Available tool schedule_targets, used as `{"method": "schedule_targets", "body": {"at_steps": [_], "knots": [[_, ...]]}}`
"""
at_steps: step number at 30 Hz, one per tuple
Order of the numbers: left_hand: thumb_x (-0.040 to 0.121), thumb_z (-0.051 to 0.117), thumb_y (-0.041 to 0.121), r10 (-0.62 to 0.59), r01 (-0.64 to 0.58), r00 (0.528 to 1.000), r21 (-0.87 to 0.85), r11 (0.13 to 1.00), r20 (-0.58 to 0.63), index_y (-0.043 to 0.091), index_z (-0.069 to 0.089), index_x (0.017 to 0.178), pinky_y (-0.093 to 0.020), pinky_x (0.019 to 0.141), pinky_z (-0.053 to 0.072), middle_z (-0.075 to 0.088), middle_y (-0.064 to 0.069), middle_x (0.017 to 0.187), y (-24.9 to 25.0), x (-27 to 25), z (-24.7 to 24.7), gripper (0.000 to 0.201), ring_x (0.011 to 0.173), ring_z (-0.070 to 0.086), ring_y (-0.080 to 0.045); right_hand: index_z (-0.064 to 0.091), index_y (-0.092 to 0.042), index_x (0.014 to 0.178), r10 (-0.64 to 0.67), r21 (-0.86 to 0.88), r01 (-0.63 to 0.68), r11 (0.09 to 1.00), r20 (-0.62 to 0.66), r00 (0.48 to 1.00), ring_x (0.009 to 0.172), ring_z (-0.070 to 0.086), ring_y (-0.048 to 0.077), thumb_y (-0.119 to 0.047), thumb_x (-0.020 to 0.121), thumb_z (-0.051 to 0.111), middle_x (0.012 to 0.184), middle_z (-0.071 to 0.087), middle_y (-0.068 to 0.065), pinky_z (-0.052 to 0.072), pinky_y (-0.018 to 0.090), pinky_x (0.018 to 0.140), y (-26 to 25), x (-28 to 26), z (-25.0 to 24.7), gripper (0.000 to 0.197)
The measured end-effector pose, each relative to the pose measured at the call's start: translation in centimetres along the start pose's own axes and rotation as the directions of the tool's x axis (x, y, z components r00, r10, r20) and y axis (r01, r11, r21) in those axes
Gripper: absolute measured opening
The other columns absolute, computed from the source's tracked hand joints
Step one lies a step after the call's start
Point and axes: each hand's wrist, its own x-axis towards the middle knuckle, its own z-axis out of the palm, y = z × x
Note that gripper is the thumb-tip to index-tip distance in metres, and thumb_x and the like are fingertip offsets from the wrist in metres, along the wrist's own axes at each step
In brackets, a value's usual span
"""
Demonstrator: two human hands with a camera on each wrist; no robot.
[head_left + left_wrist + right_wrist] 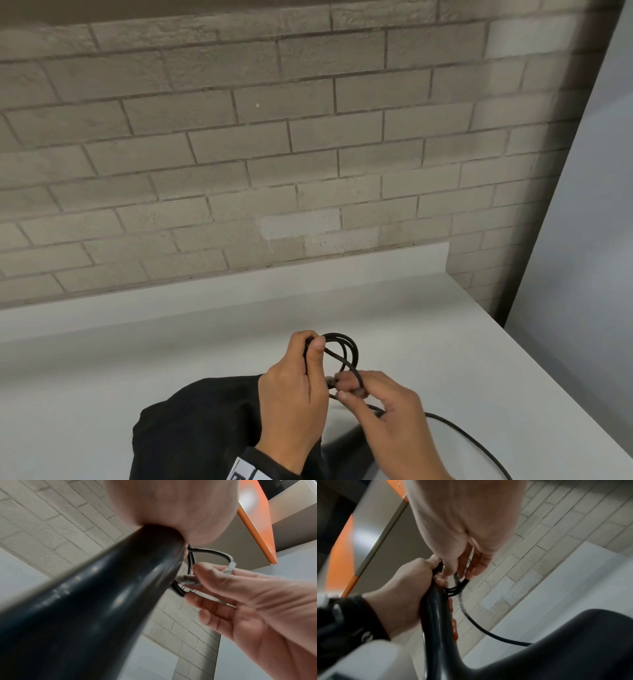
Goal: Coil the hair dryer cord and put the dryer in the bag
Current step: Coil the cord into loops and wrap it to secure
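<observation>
My left hand (310,346) grips the black hair dryer handle (436,622), which has orange-red switches (453,627), and holds several loops of the black cord (346,349) against its end. Just to the right, my right hand (346,389) pinches a strand of the cord between thumb and fingertips (197,597). From there the cord (472,442) trails off to the lower right over the counter. The black bag (198,428) lies crumpled on the counter under and left of my left wrist. The dryer's body (556,649) shows only in the right wrist view.
The white counter (137,342) runs back to a grey brick wall (274,154); its right edge (548,370) slants down toward me. An orange-edged cabinet (257,520) hangs overhead.
</observation>
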Motion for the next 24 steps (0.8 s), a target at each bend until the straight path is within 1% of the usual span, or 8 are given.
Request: {"method": "schedule_targets", "body": {"at_steps": [5,7,9,10,12,15,21,24], "knots": [[0.102,0.021,0.057,0.011,-0.012,1.0,0.051,0.999,0.018,0.033,0.051,0.095,-0.016,0.042,0.029,0.037,0.014,0.046,0.5,-0.2,-0.3,0.04,0.043,0.045,-0.014,0.074,-0.019,0.083,0.181,0.412,-0.118,0.903,-0.118,0.976,0.084,0.072,0.02,-0.014,0.082,0.072,0.082,0.075,0.009,0.054,0.024,0.08,-1.6,0.4,-2.9,0.006],[0.102,0.021,0.057,0.007,-0.008,1.0,0.078,0.997,0.017,0.032,0.053,0.095,-0.017,0.042,0.029,0.036,0.014,0.046,0.5,-0.1,-0.1,0.041,0.042,0.043,-0.013,0.073,-0.013,0.088,0.253,0.648,-0.211,0.732,0.03,0.967,0.075,0.073,0.03,-0.04,0.07,0.082,0.076,0.071,0.008,0.058,0.036,0.078,-2.3,0.3,-3.7,0.034],[0.101,0.02,0.059,-0.015,0.014,1.0,0.073,0.997,0.012,0.029,0.055,0.095,-0.02,0.041,0.03,0.036,0.013,0.045,0.2,0.1,0.0,0.047,0.04,0.041,-0.011,0.07,-0.001,0.095,0.304,0.75,-0.331,0.572,0.182,0.935,0.045,0.059,0.026,-0.046,0.065,0.084,0.07,0.056,0.008,0.056,0.041,0.058,-2.8,0.1,-4.6,0.056],[0.1,0.02,0.06,-0.025,0.024,1.0,0.067,0.997,0.008,0.028,0.056,0.096,-0.021,0.041,0.03,0.037,0.013,0.045,-0.1,0.2,0.0,0.049,0.039,0.041,-0.01,0.069,0.002,0.096,0.331,0.712,-0.403,0.575,0.248,0.911,0.037,0.046,0.019,-0.043,0.073,0.079,0.069,0.05,0.008,0.05,0.034,0.047,-2.9,0.0,-5.2,0.052],[0.1,0.02,0.06,-0.031,0.03,0.999,0.072,0.997,0.008,0.028,0.057,0.096,-0.021,0.041,0.031,0.039,0.012,0.045,-0.3,0.3,0.1,0.05,0.039,0.042,-0.01,0.071,-0.002,0.095,0.381,0.428,-0.528,0.733,0.384,0.841,0.036,0.034,0.013,-0.035,0.083,0.068,0.069,0.049,0.006,0.034,0.024,0.041,-2.9,-0.2,-7.1,0.035],[0.099,0.026,0.054,-0.033,0.031,0.999,0.085,0.996,0.017,0.026,0.059,0.096,-0.017,0.041,0.028,0.039,0.013,0.045,-0.2,0.4,0.1,0.043,0.039,0.042,-0.007,0.072,-0.016,0.088,0.39,-0.013,-0.437,0.899,0.475,0.789,0.049,0.048,0.011,-0.032,0.079,0.079,0.067,0.057,-0.002,0.04,0.023,0.051,-0.9,-0.3,-9.7,0.02],[0.102,0.031,0.048,-0.073,0.072,0.997,0.049,0.996,0.008,0.027,0.058,0.096,-0.028,0.041,0.036,0.044,0.011,0.047,-0.8,0.5,0.4,0.035,0.041,0.045,-0.01,0.069,-0.028,0.079,0.38,-0.064,-0.376,0.924,0.065,0.923,0.058,0.055,0.017,-0.01,0.079,0.077,0.066,0.059,-0.005,0.045,0.023,0.063,3.2,-0.7,-10.6,0.019],[0.098,0.034,0.046,-0.064,0.064,0.998,0.043,0.997,0.003,0.025,0.06,0.097,-0.025,0.041,0.034,0.043,0.012,0.047,-0.8,0.6,0.5,0.032,0.041,0.044,-0.008,0.065,-0.029,0.077,0.369,-0.14,-0.407,0.903,-0.235,0.899,0.05,0.056,0.016,-0.005,0.078,0.077,0.068,0.064,-0.001,0.042,0.015,0.056,5.3,-1.5,-8.9,0.027]]}}
